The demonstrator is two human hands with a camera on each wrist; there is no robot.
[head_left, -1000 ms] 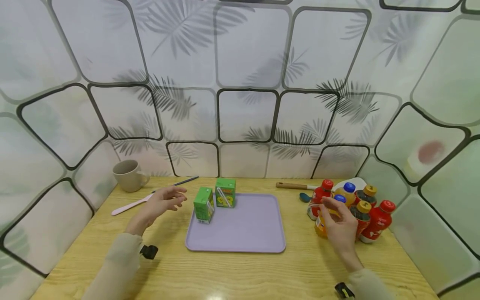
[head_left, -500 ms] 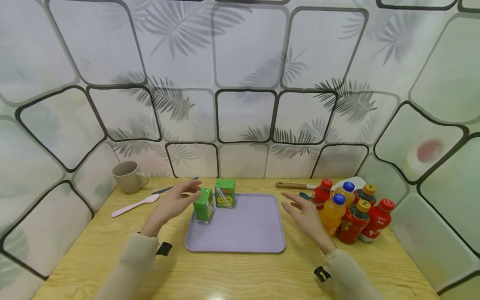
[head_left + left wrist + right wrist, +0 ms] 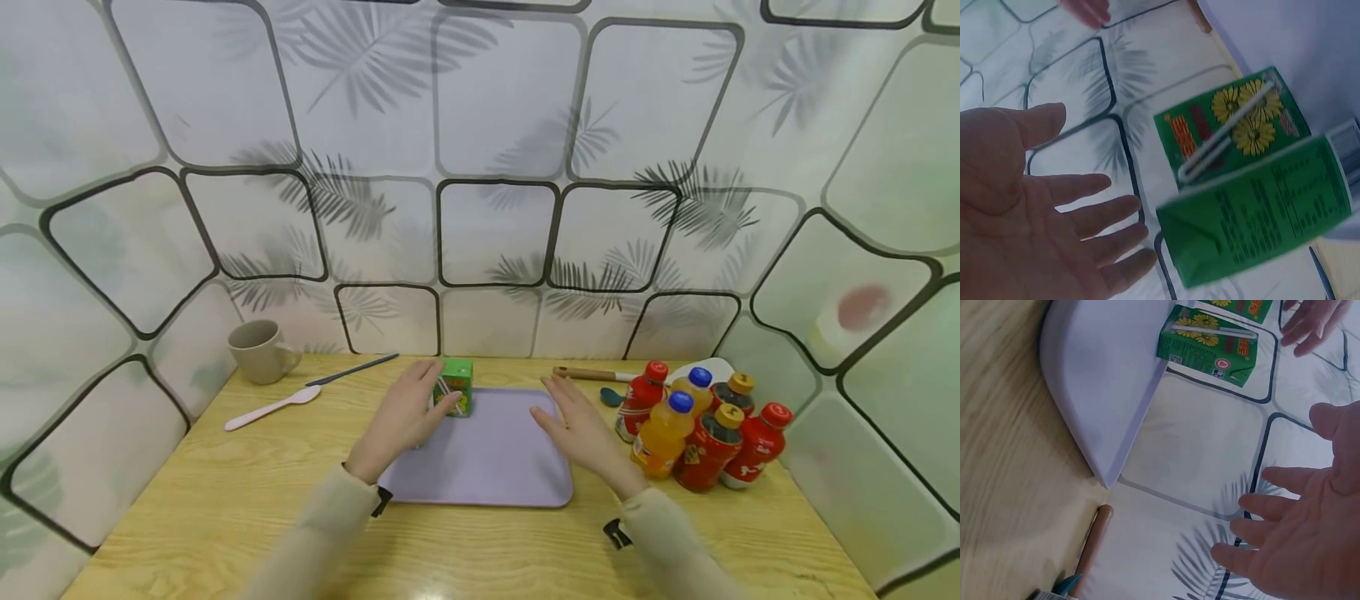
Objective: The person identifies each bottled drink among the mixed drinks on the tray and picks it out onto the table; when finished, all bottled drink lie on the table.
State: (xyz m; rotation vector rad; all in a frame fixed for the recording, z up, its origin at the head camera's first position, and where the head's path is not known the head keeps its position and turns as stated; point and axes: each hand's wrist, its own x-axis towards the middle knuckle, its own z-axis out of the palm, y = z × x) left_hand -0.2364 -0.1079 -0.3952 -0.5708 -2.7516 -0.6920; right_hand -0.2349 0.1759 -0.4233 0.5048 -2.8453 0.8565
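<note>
Two green drink cartons with straws stand at the left end of a lilac tray. In the head view my left hand hovers over the nearer carton and hides nearly all of it; the farther carton shows beside the fingers. The left wrist view has the nearer carton just past my spread fingertips, with a gap between. My right hand hangs over the tray's right edge, fingers extended, holding nothing. Both palms face inward.
At right stand several bottles, among them an orange drink bottle and a red bottle. A wooden-handled utensil and a dark teal spoon lie behind. At left are a mug, a pink spoon and a dark thin stick.
My left hand has moved right, from beside the tray to over the nearer carton. My right hand has moved left, away from the bottles to the tray's right edge. The cartons have stayed put.
</note>
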